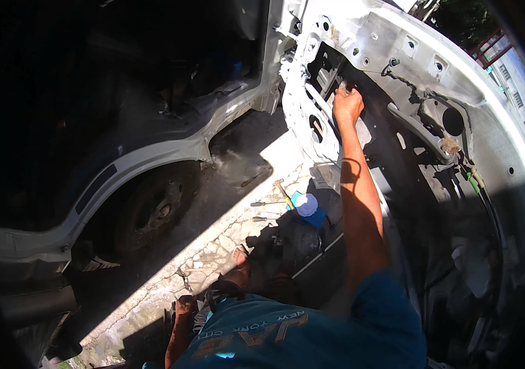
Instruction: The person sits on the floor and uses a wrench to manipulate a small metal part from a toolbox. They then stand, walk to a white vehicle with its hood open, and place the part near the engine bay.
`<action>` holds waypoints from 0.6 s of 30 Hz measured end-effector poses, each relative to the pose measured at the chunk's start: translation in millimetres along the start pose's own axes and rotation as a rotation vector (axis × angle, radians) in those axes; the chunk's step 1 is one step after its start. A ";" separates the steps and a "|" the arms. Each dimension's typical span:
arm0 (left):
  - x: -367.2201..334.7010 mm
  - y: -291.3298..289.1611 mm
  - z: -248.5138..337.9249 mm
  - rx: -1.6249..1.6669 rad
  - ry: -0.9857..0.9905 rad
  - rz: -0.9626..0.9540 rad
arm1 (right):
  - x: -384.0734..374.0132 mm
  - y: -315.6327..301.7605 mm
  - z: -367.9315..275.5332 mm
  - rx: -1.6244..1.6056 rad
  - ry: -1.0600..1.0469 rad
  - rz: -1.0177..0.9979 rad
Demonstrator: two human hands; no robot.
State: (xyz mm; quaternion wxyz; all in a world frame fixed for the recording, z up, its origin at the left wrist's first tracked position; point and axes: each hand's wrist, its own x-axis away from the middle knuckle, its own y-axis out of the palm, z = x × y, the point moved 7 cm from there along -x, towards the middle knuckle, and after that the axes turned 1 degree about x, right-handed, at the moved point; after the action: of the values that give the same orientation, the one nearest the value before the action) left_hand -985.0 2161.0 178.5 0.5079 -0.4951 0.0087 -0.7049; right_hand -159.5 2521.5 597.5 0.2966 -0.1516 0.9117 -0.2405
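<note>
My right hand [348, 106] reaches into an opening in the inner frame of a stripped white vehicle door [385, 40]. Its fingers are closed around something small and greyish at the opening's edge; what it is cannot be made out. Metal bars and a rail [321, 101] run beside the fist inside the door. Down at the lower left, beside my leg, my left hand [185, 305] is closed, its fingers curled and partly in shadow. Anything inside it is hidden.
On the cracked concrete lie a hammer [284, 193], a dark screwdriver [267, 203] and a yellow-handled screwdriver [261, 219]. A white round object [305, 205] rests on something blue [316, 218]. The vehicle body with a wheel [158, 212] stands left. Loose cables [477, 181] hang from the door.
</note>
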 end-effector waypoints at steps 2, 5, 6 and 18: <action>5.8 0.6 15.9 0.158 -0.064 -0.004 | 3.9 -20.1 -6.7 0.060 0.016 -0.045; 0.5 -1.7 37.7 0.282 -0.008 -0.030 | 30.4 -58.7 -36.6 -0.007 -0.023 -0.047; 2.3 -5.1 70.7 0.206 -0.109 -0.082 | 44.4 -67.4 -18.2 -0.043 0.022 -0.053; 21.2 5.3 359.6 0.150 0.301 -0.487 | 460.8 -142.4 31.1 -0.397 0.497 -0.851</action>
State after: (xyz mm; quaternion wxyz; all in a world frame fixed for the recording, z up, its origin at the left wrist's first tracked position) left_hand -727.0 2319.5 373.7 0.3518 -0.3335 -0.0872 -0.8703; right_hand -479.9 2198.1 435.1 -0.0866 -0.4997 0.8404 -0.1909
